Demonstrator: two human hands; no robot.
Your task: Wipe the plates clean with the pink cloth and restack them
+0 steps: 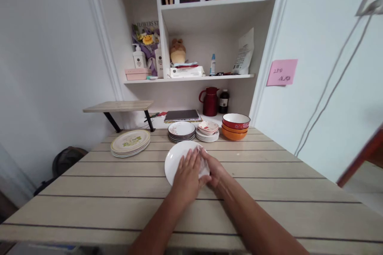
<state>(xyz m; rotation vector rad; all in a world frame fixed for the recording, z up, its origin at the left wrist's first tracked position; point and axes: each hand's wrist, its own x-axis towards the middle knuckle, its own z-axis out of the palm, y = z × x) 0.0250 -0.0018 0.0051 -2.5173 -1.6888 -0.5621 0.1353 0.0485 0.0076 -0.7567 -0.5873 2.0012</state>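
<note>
A white plate [175, 159] lies flat on the wooden slatted table [119, 191] in front of me. My left hand [187, 173] rests on the plate with its fingers stretched out flat. My right hand [214, 169] is beside it at the plate's right edge, closed on a white cloth or tissue [202, 163] that is pressed against the plate. Part of the plate is hidden under both hands.
At the table's far edge stand a stack of patterned plates [130, 142], a stack of grey-rimmed plates [181, 130], small white dishes [208, 130] and stacked red and orange bowls [235, 126]. Behind are a red jug [209, 101], a dark bottle [224, 101], shelves and a small side shelf [119, 106].
</note>
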